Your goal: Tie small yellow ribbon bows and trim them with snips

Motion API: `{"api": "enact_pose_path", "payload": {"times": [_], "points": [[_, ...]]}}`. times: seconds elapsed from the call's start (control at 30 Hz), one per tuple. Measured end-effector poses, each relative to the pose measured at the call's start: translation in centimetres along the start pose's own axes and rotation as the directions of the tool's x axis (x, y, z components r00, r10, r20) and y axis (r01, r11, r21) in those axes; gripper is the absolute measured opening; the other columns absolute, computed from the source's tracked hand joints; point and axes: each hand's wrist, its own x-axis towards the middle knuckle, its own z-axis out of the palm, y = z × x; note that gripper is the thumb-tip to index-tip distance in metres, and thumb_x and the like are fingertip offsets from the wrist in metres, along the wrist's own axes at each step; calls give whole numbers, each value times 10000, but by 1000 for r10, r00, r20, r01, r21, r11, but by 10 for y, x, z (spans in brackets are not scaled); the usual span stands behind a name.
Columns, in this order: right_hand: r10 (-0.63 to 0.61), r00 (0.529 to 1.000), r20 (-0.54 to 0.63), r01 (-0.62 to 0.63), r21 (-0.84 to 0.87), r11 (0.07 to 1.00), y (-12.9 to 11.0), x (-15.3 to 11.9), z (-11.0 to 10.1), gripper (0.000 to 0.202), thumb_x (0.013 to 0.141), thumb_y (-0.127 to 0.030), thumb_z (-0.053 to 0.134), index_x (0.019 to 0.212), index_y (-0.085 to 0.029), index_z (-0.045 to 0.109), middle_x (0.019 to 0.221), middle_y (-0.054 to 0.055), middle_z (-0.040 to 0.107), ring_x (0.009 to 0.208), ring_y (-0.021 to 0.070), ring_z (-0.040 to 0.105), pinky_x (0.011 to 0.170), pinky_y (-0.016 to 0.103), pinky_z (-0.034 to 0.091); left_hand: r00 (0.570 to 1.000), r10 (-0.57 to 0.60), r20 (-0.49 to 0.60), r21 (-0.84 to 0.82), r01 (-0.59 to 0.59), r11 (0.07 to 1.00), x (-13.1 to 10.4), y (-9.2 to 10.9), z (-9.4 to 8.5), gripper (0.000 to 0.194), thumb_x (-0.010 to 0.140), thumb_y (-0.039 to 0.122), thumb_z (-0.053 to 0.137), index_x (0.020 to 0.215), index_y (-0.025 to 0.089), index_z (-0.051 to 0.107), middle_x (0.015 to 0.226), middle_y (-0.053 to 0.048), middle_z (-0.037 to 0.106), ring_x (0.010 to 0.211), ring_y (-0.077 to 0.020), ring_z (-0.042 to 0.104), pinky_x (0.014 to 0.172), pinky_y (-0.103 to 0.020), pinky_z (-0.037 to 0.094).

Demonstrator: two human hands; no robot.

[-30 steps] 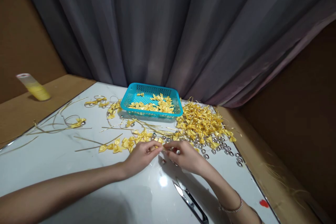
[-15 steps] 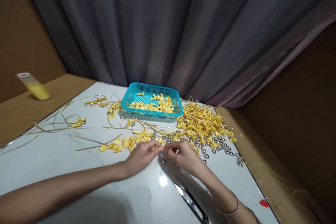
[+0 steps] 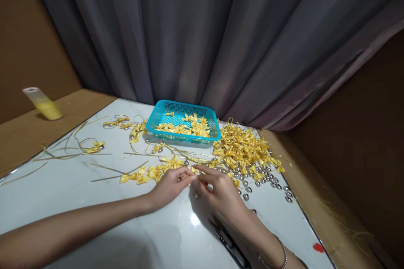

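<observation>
Over the middle of the table, my left hand (image 3: 173,185) is closed, thumb and forefinger pinched on a small thing that I cannot make out. Facing it, my right hand (image 3: 222,191) has its forefinger stretched toward the left fingertips. Its other fingers curl near the thumb on something too small to name. Just beyond my left hand lie several yellow ribbon bows (image 3: 154,172) in a row. Small silver heart-shaped beads (image 3: 248,189) are scattered to the right of and behind my right hand. Dark-handled scissors (image 3: 229,241) lie partly hidden under my right forearm.
A blue plastic basket (image 3: 152,128) holding yellow bows stands at the back, by a grey curtain (image 3: 189,38). Right of it is a heap of bows with gold cords (image 3: 241,145). Loose gold cords (image 3: 71,157) lie at left, and a clear yellow-filled tube (image 3: 47,107) stands beyond.
My right forefinger has straightened and lifted toward the left fingertips, and my right hand has turned and come slightly nearer, covering more of the scissors. My left hand stays nearly still.
</observation>
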Motion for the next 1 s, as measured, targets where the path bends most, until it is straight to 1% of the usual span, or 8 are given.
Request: {"api": "enact_pose_path", "payload": {"times": [0.2,0.37,0.47,0.57,0.67,0.8,0.9,1.0], "points": [[-74,997,-8,74,-31,997,0,0,1,310,787,-57,435,893,-158,707,1041,71,687,908,201,651,766,285,502,998,-58,6,-82,59,995,2,0,-1,280,800,403,529,774,133,600,585,36,453,577,-109,405,540,-215,307],[8,1000,-9,-8,0,1000,2,1,0,279,793,-70,449,810,-173,707,982,54,699,855,181,654,745,261,486,998,-47,30,-80,49,996,2,4,-2,296,807,410,531,775,133,632,655,9,535,630,-118,444,575,-219,332],[61,997,-56,-62,-6,998,6,3,1,224,780,-84,488,771,-173,693,932,55,700,781,173,645,695,254,466,997,-66,47,-107,71,992,3,6,-2,321,805,438,530,764,134,626,598,31,484,535,-90,392,497,-205,300],[114,991,-65,-114,-5,993,8,4,1,200,769,-85,506,801,-167,686,824,48,701,640,152,614,602,236,427,982,-136,134,-218,163,962,3,7,-4,375,790,503,535,798,135,604,494,80,333,418,-61,260,397,-195,202],[164,985,-55,-163,17,986,7,6,1,194,763,-86,511,793,-164,686,723,36,690,586,143,596,577,224,401,934,-196,300,-391,308,867,4,8,-7,408,772,551,552,813,145,565,473,114,204,395,-47,147,367,-182,119],[204,978,-40,-203,26,979,8,7,1,188,745,-85,518,796,-162,682,650,26,672,562,145,591,555,219,386,873,-209,441,-479,426,767,3,11,-10,395,775,545,569,798,152,539,461,125,170,388,-36,84,356,-181,65],[202,978,-57,-202,-3,979,11,6,-1,234,732,-63,491,853,-168,662,750,39,686,622,156,606,598,234,408,857,-202,473,-477,443,759,2,12,-11,384,771,522,593,788,142,544,442,127,176,376,-29,91,354,-180,71],[150,988,-45,-151,-22,988,11,4,-6,424,685,-30,484,1074,-161,591,982,85,667,781,181,614,705,272,435,863,-203,463,-489,439,754,2,11,-11,374,773,513,598,780,145,537,437,126,186,370,-26,98,350,-178,73]]}}
